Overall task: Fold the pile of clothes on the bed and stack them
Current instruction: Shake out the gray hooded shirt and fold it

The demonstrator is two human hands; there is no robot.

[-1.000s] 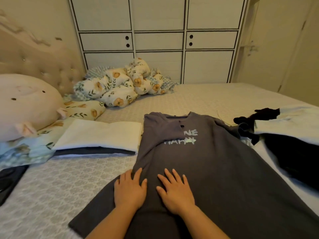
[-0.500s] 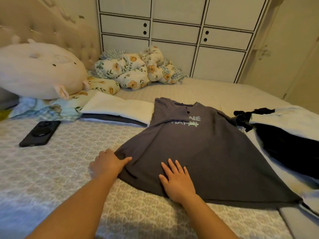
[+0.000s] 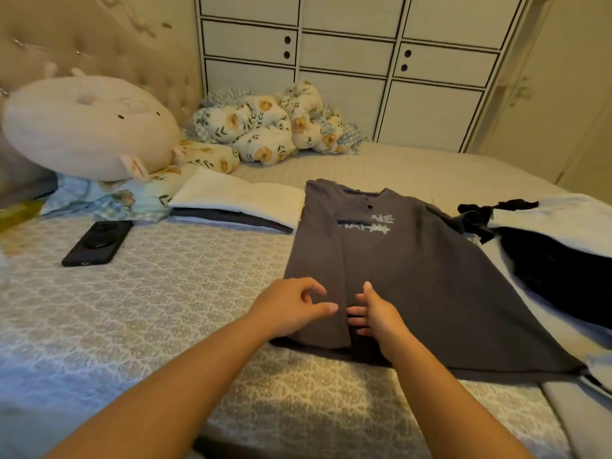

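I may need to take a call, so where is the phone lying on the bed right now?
In the head view the black phone lies face down on the patterned bedspread at left, below the round plush pillow, left of the folded stack.

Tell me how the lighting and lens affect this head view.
Head view: dim, warm yellowish room light; the black garment at right loses detail in shadow; wide-angle distortion bows the cabinet lines; both hands on the grey shirt look reasonably sharp.

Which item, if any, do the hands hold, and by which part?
Neither hand plainly grips anything. The left hand hovers with fingers curled over the grey shirt's folded left side; the right hand rests flat beside the fold.
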